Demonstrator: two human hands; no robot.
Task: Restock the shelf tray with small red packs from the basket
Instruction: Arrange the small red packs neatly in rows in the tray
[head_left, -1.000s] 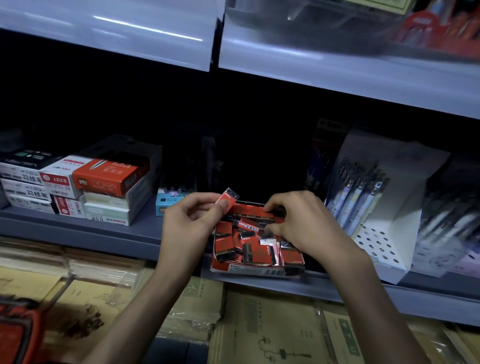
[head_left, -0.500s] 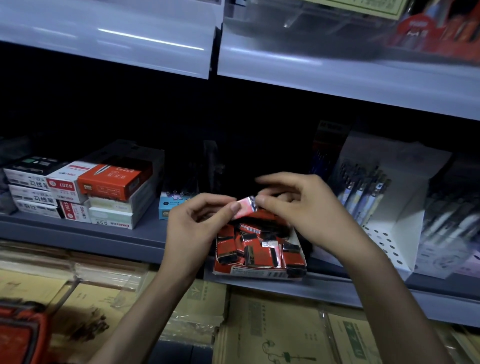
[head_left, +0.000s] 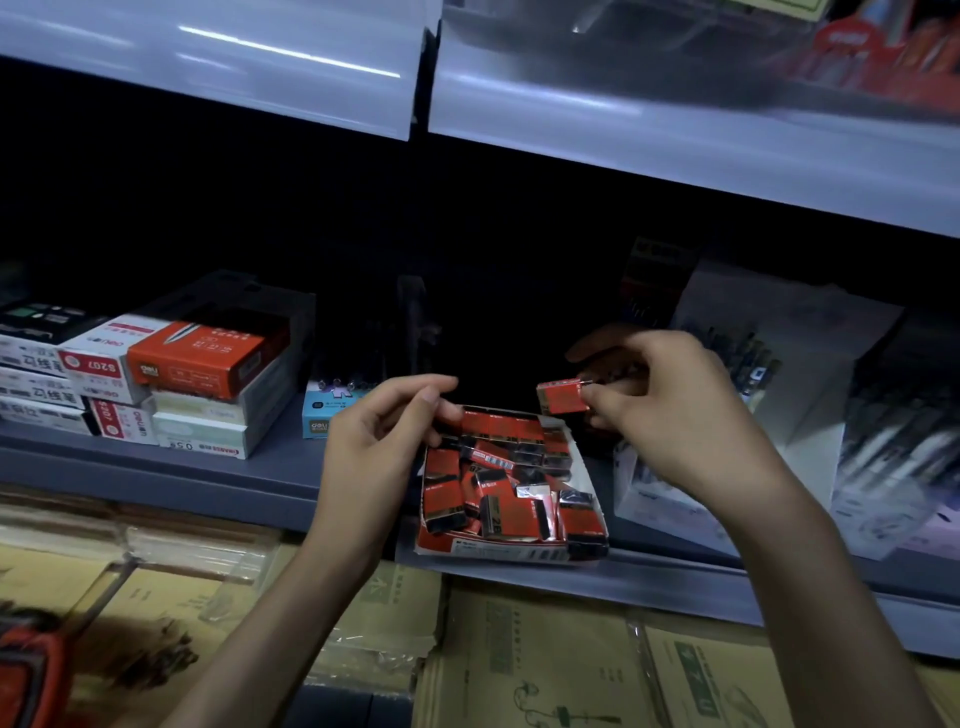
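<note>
The grey shelf carries everything. Left of the tray stands a stack of stationery boxes, with an orange one on top. Right of the tray is a white holder with pens. The tray itself sits at the front edge of the shelf and is full of small red packs, which lie in disorder. My right hand is above the tray's back right corner and pinches one red pack between thumb and fingers, clear of the others. My left hand is at the tray's back left corner, its fingers half curled, holding nothing.
</note>
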